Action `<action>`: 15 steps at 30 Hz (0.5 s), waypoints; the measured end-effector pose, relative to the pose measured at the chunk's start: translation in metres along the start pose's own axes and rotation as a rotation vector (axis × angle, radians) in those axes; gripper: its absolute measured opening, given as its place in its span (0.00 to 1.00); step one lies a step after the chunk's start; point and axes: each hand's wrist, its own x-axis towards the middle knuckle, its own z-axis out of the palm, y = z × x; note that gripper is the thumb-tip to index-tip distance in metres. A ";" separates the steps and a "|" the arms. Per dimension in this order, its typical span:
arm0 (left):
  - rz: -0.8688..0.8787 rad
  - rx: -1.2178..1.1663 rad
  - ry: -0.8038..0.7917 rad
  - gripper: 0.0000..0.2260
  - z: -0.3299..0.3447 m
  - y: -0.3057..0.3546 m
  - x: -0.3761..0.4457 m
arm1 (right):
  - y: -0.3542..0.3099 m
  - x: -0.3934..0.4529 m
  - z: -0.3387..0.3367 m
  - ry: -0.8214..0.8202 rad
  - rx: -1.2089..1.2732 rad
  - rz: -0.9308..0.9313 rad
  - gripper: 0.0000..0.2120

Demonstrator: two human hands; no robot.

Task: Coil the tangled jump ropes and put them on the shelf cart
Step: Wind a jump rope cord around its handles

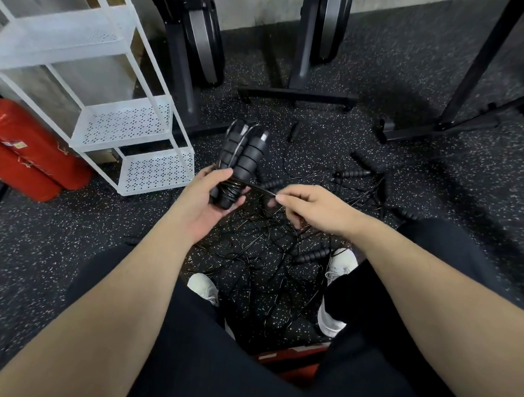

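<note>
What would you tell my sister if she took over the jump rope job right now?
Left hand grips a pair of black handles, cord wound round their lower end. Right hand pinches that cord, pulled taut between both hands.
More ropes lie in a tangled pile on the floor between the feet; loose handles beyond it.
The white shelf cart stands to the left; no ropes visible on it.
Left to do: finish this wrap, shelve it, then coil the rest.
</note>
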 end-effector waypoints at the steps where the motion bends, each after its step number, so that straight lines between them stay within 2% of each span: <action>1: 0.002 -0.024 0.002 0.10 0.000 0.001 -0.001 | 0.001 0.000 -0.002 -0.023 0.008 -0.010 0.12; 5: -0.006 -0.029 0.047 0.06 0.003 0.004 -0.006 | 0.003 0.000 -0.006 -0.069 0.108 -0.007 0.10; 8: -0.051 -0.052 0.075 0.07 0.005 0.004 -0.009 | 0.001 -0.001 -0.007 -0.068 0.109 0.014 0.09; 15: -0.156 -0.083 -0.081 0.16 -0.002 0.006 -0.007 | 0.006 -0.002 -0.018 -0.062 0.116 0.060 0.13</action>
